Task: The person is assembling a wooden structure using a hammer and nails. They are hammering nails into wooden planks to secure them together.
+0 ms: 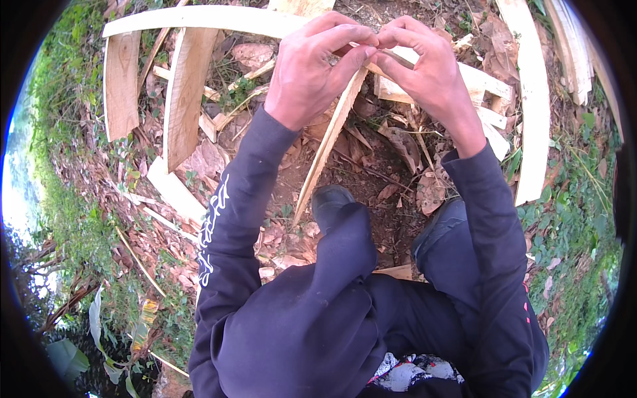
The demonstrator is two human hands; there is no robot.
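Observation:
My left hand [317, 69] and my right hand [428, 73] meet at the top centre, fingers closed in a pinch with the tips nearly touching. Whatever lies between the fingertips is too small or hidden to make out. Right under them is the upper end of a narrow wooden board [330, 142], seen edge-on, with its rough edge slanting down left toward my shoe. A pale wooden rail [206, 18] runs from the far left to behind my left hand. Beyond my right hand, light wooden strips [488, 83] lie partly stacked.
Two upright boards [189, 93] [122, 86] stand under the rail at left. A long pale plank [531, 99] lies at right, with more planks [572, 50] farther out. Dry leaves, sticks and offcuts cover the soil around my shoe [330, 202]. Green plants [86, 219] grow at left.

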